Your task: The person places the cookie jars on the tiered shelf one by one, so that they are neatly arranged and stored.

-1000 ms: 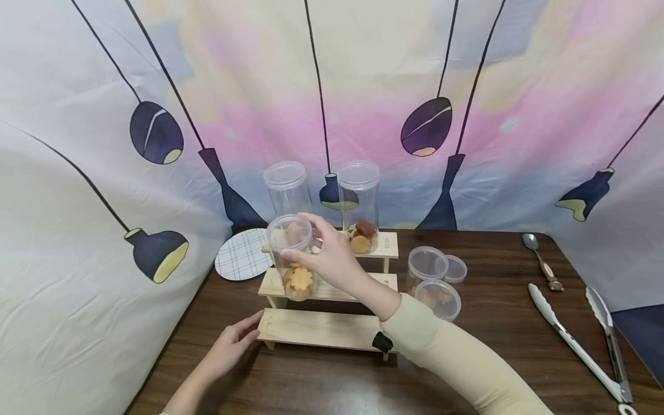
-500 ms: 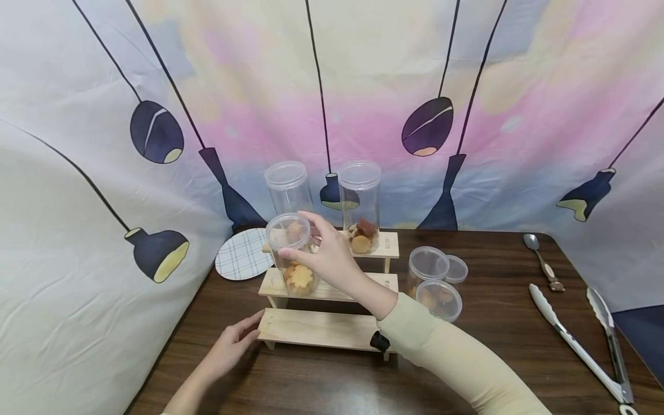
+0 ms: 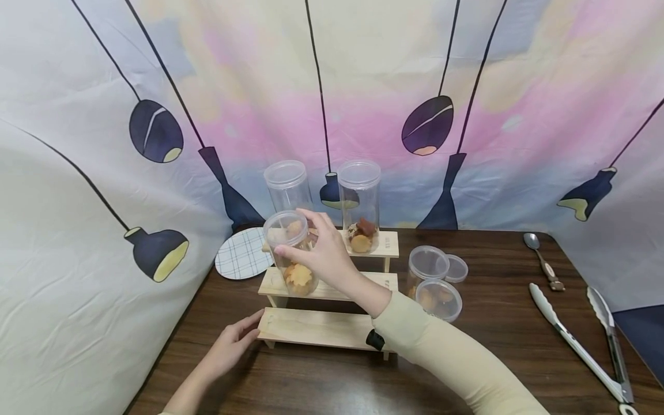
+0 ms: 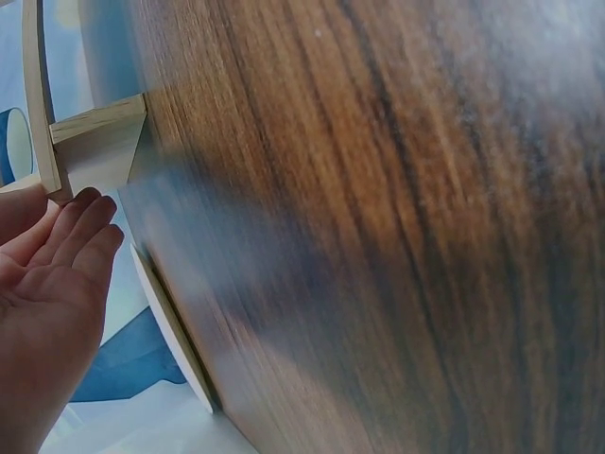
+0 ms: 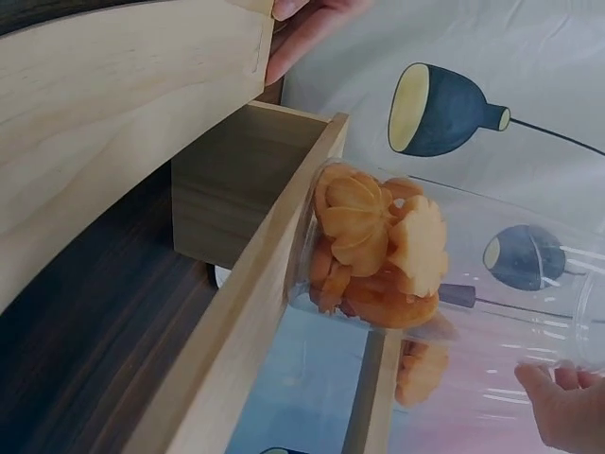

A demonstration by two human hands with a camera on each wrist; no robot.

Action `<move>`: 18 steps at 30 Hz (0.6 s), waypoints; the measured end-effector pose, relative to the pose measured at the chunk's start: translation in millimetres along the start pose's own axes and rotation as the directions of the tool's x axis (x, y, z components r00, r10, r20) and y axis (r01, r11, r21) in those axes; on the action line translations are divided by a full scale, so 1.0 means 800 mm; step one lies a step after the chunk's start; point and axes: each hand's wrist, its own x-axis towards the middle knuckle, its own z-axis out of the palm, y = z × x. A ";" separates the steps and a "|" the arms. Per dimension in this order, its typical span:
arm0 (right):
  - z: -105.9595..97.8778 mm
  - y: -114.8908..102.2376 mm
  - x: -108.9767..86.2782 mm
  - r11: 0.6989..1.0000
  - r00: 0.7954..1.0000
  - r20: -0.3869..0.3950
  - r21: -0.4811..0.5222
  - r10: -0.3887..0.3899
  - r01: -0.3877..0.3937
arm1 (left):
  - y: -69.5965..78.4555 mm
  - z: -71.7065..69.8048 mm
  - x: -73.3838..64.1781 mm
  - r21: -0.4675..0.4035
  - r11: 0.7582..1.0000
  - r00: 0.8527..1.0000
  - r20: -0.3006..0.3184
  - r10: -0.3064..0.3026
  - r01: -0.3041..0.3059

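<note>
My right hand [image 3: 329, 253] grips a clear lidded jar [image 3: 282, 223] near its top, thumb in front and fingers behind. Flower-shaped cookies [image 5: 364, 246] fill the jar's lower part. Its base is right at the middle tier of a wooden three-step display stand [image 3: 316, 328], toward the left end. My left hand [image 3: 228, 346] holds the left end of the bottom tier, with the thumb at the board's corner in the left wrist view. On the top tier stand two tall clear jars, one [image 3: 286, 184] at left partly hidden, the other [image 3: 359, 196] at right with cookies in its bottom.
Right of the stand are two lidded jars, one [image 3: 427, 262] behind the other [image 3: 438, 300], and a small round lid [image 3: 456, 269]. A spoon [image 3: 542, 262] and open tongs [image 3: 576, 346] lie farther right. A checked oval mat [image 3: 244, 256] is at back left, near the curtain.
My right hand has shifted the cookie jar slightly back and to the left over the middle tier. My left hand stays at the stand's end.
</note>
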 end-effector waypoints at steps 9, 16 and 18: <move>0.005 -0.002 -0.002 0.998 1.000 -0.018 0.057 0.020 -0.019 | 0.000 0.001 0.000 -0.010 1.000 1.000 0.002 0.011 -0.011; 0.005 -0.001 -0.004 0.999 0.999 -0.033 0.031 0.018 -0.017 | -0.002 0.000 -0.001 -0.009 1.000 1.000 -0.002 0.021 -0.021; 0.004 -0.002 -0.005 1.000 0.999 -0.031 0.015 0.013 -0.013 | -0.002 0.000 -0.001 -0.012 1.000 1.000 0.000 0.023 -0.023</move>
